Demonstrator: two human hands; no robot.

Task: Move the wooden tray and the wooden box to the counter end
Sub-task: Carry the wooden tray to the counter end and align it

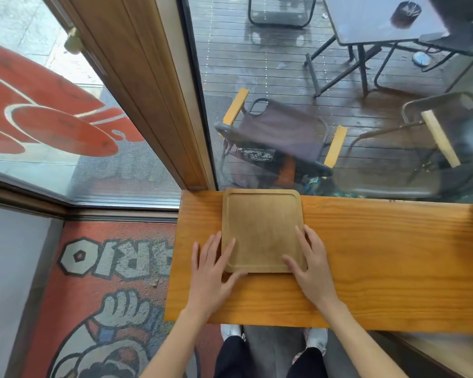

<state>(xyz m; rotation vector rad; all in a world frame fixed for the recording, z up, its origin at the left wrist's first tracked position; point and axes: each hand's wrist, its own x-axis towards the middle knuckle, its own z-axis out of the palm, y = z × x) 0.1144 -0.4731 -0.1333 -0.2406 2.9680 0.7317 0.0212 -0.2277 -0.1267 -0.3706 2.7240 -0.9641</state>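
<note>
A flat square wooden tray [261, 225] with a raised rim lies on the orange wooden counter [380, 257], close to its left end and against the window. My left hand [213, 271] rests flat at the tray's near left corner, fingers spread over its edge. My right hand [310, 266] lies flat at the near right corner, fingers on the rim. Neither hand grips the tray. No wooden box is in view.
The counter ends at the left [174, 257], above a painted red floor [115, 282]. A glass window and a wooden frame post [159, 105] run along the far edge. Outside the glass stand folding chairs [279, 135] and a table [377, 20].
</note>
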